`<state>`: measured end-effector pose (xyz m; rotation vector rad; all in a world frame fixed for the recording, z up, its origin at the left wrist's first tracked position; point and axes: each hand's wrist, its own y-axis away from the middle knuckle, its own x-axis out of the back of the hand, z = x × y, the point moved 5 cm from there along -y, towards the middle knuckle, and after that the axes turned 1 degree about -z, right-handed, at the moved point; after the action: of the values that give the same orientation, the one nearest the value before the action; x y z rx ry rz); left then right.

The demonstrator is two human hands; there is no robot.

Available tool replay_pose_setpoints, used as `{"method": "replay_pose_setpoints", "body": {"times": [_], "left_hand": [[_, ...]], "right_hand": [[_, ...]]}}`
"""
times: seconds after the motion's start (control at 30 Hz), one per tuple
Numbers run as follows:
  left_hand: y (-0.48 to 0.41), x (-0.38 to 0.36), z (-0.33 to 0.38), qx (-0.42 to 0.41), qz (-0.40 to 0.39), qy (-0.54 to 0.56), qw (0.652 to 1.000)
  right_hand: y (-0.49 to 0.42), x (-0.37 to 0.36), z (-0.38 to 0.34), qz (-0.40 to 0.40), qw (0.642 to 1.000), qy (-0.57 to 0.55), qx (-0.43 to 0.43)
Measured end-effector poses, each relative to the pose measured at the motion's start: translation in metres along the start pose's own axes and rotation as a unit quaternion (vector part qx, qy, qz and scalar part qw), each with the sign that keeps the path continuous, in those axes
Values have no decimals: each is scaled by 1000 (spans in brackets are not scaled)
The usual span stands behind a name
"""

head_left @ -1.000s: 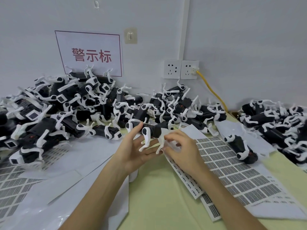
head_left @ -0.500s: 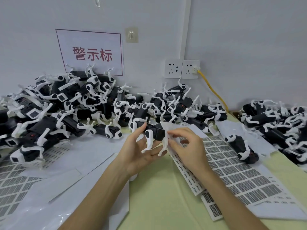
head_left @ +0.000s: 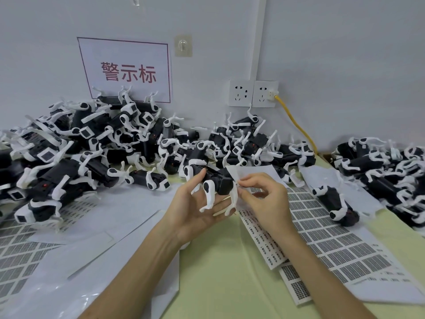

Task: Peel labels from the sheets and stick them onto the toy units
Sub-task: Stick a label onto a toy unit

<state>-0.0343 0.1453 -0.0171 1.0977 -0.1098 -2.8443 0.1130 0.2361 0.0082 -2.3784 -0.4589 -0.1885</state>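
Now your left hand (head_left: 195, 212) cradles the toy unit (head_left: 217, 180), thumb on top, its long body running rightward to meet your right hand (head_left: 264, 199), fingertips pinched at its end, any label there too small to see.

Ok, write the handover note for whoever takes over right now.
Left hand: holds one toy unit above the table.
Right hand: pinches a white slip at that unit's end; label or backing, I cannot tell.
Label sheets: flat on the table under the right arm.
Done: cannot tell which piled toys are labelled.
Left: label this unit, then probably work through the piles.
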Motion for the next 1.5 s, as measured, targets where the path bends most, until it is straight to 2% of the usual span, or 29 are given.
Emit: {"method": "replay_pose_setpoints", "body": {"times": [0.2, 0.33, 0.63, 0.77, 0.93, 1.07, 1.13, 1.23, 1.37, 1.5], "left_hand": [[0, -3, 1, -26, 23, 3, 999], [1, -4, 1, -50, 10, 9, 999], [3, -11, 0, -76, -8, 14, 997], [3, -13, 1, -90, -19, 44, 995], [4, -8, 6, -92, 13, 86, 992], [5, 6, 18, -143, 109, 30, 983], [9, 10, 28, -196, 137, -52, 970], [12, 3, 36, -241, 117, -152, 951], [11, -10, 28, -217, 77, -234, 944], [10, -14, 19, -184, 83, -297, 933]], "right_hand": [[-1, -2, 9, -2, 999, -40, -31], [1, -2, 13, 15, 995, -85, -57], [2, -2, 10, 39, 995, -80, -48], [3, -6, 12, 19, 995, -70, -66], [1, -10, 11, -29, 994, -79, -69], [-3, -3, 14, -34, 991, -97, -90], [-3, -1, 15, -41, 986, -118, -112], [-3, 0, 13, -42, 984, -122, -120], [-1, -2, 8, -53, 989, -88, -106], [-2, -2, 4, -54, 994, -35, -83]]}}
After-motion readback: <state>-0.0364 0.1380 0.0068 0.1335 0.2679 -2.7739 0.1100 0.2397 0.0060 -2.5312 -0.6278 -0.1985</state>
